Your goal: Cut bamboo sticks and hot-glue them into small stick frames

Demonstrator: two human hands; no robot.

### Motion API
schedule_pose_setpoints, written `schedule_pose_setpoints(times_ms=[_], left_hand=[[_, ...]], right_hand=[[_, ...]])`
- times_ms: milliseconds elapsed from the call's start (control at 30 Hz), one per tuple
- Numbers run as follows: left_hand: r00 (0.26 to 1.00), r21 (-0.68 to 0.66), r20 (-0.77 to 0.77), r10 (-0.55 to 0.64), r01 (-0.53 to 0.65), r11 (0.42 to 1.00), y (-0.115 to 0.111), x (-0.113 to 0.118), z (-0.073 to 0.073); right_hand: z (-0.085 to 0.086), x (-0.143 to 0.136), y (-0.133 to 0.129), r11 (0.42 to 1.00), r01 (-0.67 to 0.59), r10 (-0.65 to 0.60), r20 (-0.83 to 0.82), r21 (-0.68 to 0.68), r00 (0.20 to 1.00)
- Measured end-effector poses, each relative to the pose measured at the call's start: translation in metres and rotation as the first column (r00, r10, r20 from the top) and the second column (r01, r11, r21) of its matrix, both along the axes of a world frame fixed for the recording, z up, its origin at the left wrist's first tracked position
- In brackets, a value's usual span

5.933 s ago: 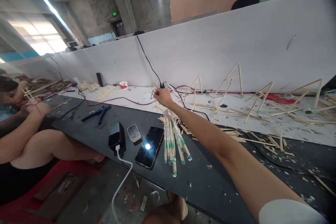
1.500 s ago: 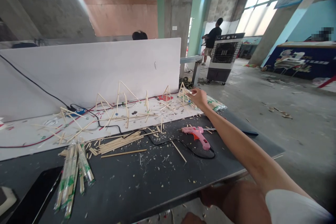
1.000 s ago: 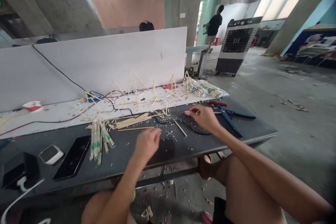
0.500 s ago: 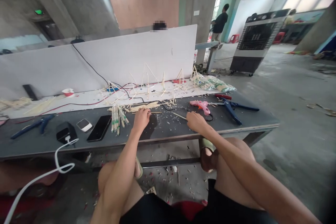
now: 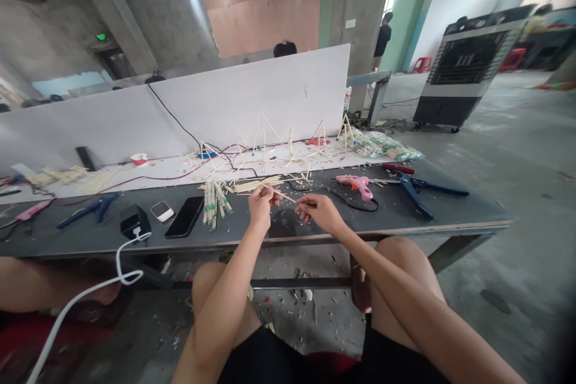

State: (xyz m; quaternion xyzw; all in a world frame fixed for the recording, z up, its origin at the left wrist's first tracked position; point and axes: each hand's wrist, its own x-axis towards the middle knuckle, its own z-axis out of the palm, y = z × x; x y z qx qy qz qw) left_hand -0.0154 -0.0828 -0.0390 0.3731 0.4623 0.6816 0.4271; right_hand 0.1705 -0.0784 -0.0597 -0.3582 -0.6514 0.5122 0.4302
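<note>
Over the dark tabletop, my left hand (image 5: 261,204) pinches one end of a thin wooden stick (image 5: 284,195). The fingertips of my right hand (image 5: 318,211) are closed on its other end; whether it is one stick or two meeting end to end, I cannot tell. Just behind my left hand lies a pile of loose sticks (image 5: 256,185). Bundles of wrapped sticks (image 5: 215,204) with green marks are to its left. Beyond my right hand rests a pink glue gun (image 5: 355,185), its cord curving back toward the table.
Blue-handled cutters (image 5: 416,192) lie at the right, with another blue tool (image 5: 92,211) at the left. A phone (image 5: 185,217) and a black charger (image 5: 134,221) with a white cable sit left of the bundles. Stick frames (image 5: 321,135) stand along the white partition (image 5: 252,96).
My hands have come closer together and lifted slightly. Earlier each held a stick apart from the other; now a stick spans between them. The view has shifted a little left.
</note>
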Motion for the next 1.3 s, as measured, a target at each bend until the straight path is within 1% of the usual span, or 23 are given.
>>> schedule_pose_setpoints(times_ms=[133, 267, 400, 533, 667, 767, 800, 833, 867, 900, 933, 967, 1000, 1033, 1067, 1133, 1200, 1267, 1300], left_hand=[[0.999, -0.011, 0.033, 0.009, -0.008, 1.000, -0.002, -0.001, 0.003], [0.998, -0.003, 0.022, -0.054, 0.054, 0.999, -0.010, 0.006, 0.002], [0.997, 0.021, 0.032, -0.075, 0.075, 0.997, -0.015, 0.011, 0.003], [0.995, 0.060, 0.020, -0.101, 0.100, 0.993, -0.019, 0.012, 0.004], [0.990, 0.085, -0.103, -0.093, 0.102, 0.991, -0.021, 0.010, 0.005], [0.955, 0.045, -0.275, -0.112, 0.129, 0.991, -0.016, 0.000, 0.006], [0.928, 0.025, -0.355, -0.115, 0.133, 0.991, -0.011, -0.006, 0.007], [0.884, 0.006, -0.453, -0.117, 0.134, 0.991, -0.006, -0.013, 0.007], [0.820, -0.005, -0.562, -0.103, 0.121, 0.993, 0.000, -0.021, 0.007], [0.722, 0.005, -0.690, -0.052, 0.077, 0.997, 0.006, -0.030, 0.007], [0.573, 0.025, -0.820, 0.008, 0.023, 0.999, 0.012, -0.038, 0.007], [0.421, 0.035, -0.906, 0.043, -0.028, 0.999, 0.019, -0.045, 0.006], [0.314, 0.031, -0.948, 0.044, -0.047, 0.998, 0.025, -0.051, 0.004], [0.267, 0.022, -0.963, 0.034, -0.046, 0.999, 0.030, -0.055, 0.003], [0.245, 0.009, -0.969, 0.017, -0.036, 0.999, 0.034, -0.056, 0.001], [0.262, -0.007, -0.965, -0.008, 0.005, 1.000, 0.037, -0.052, 0.000], [0.286, 0.004, -0.958, -0.006, 0.035, 0.999, 0.035, -0.039, 0.001], [0.362, -0.006, -0.931, -0.049, 0.121, 0.993, 0.026, -0.023, 0.003], [0.437, -0.032, -0.891, -0.125, 0.213, 0.976, 0.019, -0.014, 0.005]], right_hand=[[-0.003, 0.006, 0.003, 1.000, 0.013, -0.013, -0.009, 0.013, 1.000], [0.000, 0.002, 0.001, 0.999, 0.031, -0.031, -0.008, 0.029, 0.999], [0.003, 0.000, 0.000, 0.993, 0.103, -0.102, -0.024, 0.053, 0.995], [0.001, 0.002, 0.001, 0.982, 0.179, -0.174, -0.073, 0.059, 0.982], [0.001, 0.003, 0.002, 0.967, 0.247, -0.234, -0.164, 0.064, 0.958], [0.003, 0.006, 0.004, 0.950, 0.302, -0.279, -0.217, 0.077, 0.935], [0.004, 0.008, 0.006, 0.944, 0.319, -0.294, -0.219, 0.086, 0.930], [0.004, 0.010, 0.008, 0.937, 0.336, -0.310, -0.210, 0.099, 0.927], [0.005, 0.013, 0.011, 0.929, 0.353, -0.328, -0.192, 0.114, 0.925], [0.005, 0.017, 0.013, 0.920, 0.371, -0.348, -0.169, 0.125, 0.922], [0.005, 0.020, 0.016, 0.914, 0.384, -0.365, -0.146, 0.132, 0.920], [0.004, 0.024, 0.018, 0.911, 0.390, -0.375, -0.123, 0.131, 0.919], [0.004, 0.028, 0.020, 0.911, 0.393, -0.381, -0.108, 0.124, 0.918], [0.003, 0.031, 0.022, 0.912, 0.394, -0.384, -0.101, 0.112, 0.918], [0.003, 0.034, 0.023, 0.915, 0.391, -0.382, -0.101, 0.100, 0.919], [0.002, 0.038, 0.023, 0.919, 0.384, -0.374, -0.103, 0.094, 0.922], [0.001, 0.039, 0.020, 0.918, 0.377, -0.369, -0.084, 0.121, 0.925], [0.001, 0.035, 0.017, 0.913, 0.370, -0.368, -0.046, 0.172, 0.929], [0.001, 0.033, 0.015, 0.910, 0.365, -0.367, -0.029, 0.197, 0.930]])
